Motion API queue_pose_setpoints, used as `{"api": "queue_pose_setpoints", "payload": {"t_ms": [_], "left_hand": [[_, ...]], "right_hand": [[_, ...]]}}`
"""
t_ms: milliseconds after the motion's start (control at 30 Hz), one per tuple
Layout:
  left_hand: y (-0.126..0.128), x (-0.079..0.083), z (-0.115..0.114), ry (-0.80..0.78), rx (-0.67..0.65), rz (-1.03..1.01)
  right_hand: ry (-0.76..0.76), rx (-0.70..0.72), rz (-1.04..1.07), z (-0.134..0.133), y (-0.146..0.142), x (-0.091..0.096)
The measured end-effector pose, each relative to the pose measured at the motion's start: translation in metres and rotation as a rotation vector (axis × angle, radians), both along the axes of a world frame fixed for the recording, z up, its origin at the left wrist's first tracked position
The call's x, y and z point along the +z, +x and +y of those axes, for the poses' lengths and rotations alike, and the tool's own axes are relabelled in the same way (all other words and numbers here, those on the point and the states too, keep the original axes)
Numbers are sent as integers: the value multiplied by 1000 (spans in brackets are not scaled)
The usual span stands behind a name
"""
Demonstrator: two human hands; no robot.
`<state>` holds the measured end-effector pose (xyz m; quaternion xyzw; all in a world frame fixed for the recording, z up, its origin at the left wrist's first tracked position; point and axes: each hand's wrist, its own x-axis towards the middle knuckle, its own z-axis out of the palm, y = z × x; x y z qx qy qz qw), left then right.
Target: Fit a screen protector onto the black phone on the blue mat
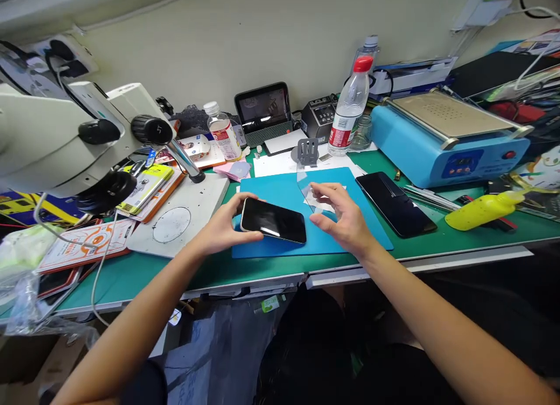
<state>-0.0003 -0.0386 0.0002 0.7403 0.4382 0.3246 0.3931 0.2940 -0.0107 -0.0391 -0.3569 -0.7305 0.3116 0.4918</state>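
Note:
My left hand (231,227) grips a smartphone (275,219) by its left end, thumb along the near edge and fingers behind. The phone is tilted, dark screen up, above a blue mat (271,250). In my right hand (339,215) a thin clear sheet (304,183), like a screen protector, is pinched between thumb and fingers and stands nearly upright. It is apart from the phone, just right of it. A small white piece of paper or film shows behind my right fingers. Another dark-screened phone (396,203) lies on the table right of the mat.
A microscope (100,136) stands at left over its pale base (175,218). Behind the mat are a phone stand (307,152), a small screen (265,110) and bottles, one red-capped (350,107). At right are a blue heating plate machine (450,142) and a yellow squeeze bottle (481,211).

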Motion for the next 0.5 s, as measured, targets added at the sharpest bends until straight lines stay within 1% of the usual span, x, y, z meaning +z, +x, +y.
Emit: {"api": "queue_pose_setpoints", "payload": {"t_ms": [100,200,300,400,467,500], "left_hand": [[-8,-7,-5,-13,50,118],[0,-14,-1,67,84,337],[10,-19,4,152,41,487],[11,-15,7,178,-19,587],[9,-7,11,169,-28,634],[8,-2,14,171,-12,653]], "right_hand": [[-2,65,-110,14,-5,13],[4,125,-265,37,-11,30],[10,223,-438,57,-14,42],[26,306,-576,66,-6,44],[45,313,-627,65,0,41],[54,309,-645,64,3,39]]}}
